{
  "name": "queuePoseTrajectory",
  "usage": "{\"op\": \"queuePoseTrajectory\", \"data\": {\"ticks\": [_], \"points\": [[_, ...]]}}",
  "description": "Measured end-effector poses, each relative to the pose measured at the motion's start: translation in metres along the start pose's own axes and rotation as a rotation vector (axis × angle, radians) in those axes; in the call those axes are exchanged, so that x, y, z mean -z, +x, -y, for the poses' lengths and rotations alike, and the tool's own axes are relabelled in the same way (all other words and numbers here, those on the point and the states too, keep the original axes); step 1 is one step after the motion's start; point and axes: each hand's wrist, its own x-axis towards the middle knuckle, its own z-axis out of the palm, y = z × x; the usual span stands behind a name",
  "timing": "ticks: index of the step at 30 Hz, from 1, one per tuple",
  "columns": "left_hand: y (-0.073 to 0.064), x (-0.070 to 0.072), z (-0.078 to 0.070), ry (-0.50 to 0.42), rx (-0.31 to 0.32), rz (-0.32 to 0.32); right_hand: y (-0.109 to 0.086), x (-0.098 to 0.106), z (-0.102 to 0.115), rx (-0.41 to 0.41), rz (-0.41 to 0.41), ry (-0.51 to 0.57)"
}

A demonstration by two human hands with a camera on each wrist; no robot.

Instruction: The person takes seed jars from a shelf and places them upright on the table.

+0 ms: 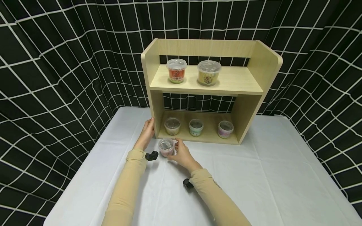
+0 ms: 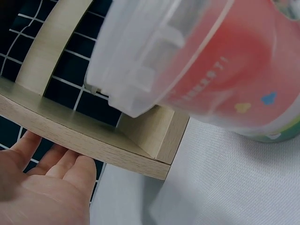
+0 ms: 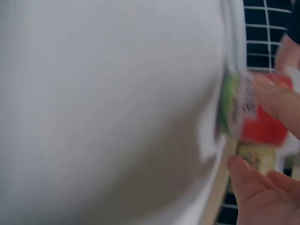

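A small round tub [image 1: 166, 148] with a clear lid and red label stands on the white cloth before the shelf's lower left corner. My right hand [image 1: 183, 155] is at its right side, thumb overlapping the tub [image 3: 255, 110] in the right wrist view. There the fingers [image 3: 248, 180] are spread, with a gap showing between them and the tub. My left hand [image 1: 145, 133] rests its fairly straight fingers against the outer left side of the wooden shelf [image 1: 155, 103]. Close to the left wrist camera, the red tub [image 2: 234, 70] fills the upper right.
On the upper board stand an orange-red tub [image 1: 177, 71] and a yellow tub [image 1: 208, 73]. The lower board bears a beige tub [image 1: 172, 126], a green tub [image 1: 196, 127] and a purple tub [image 1: 225, 129]. A black gridded curtain [image 1: 56, 78] surrounds the white-covered table [image 1: 282, 175].
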Motion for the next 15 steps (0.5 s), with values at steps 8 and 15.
{"op": "queuePoseTrajectory", "data": {"ticks": [8,15], "points": [[0.000,0.001,0.001,0.011,0.008,-0.015,0.001,0.044,0.006,-0.020,0.055,-0.049],[-0.003,0.000,-0.002,0.018,0.011,0.005,0.002,0.076,0.018,-0.013,0.026,-0.041]]}}
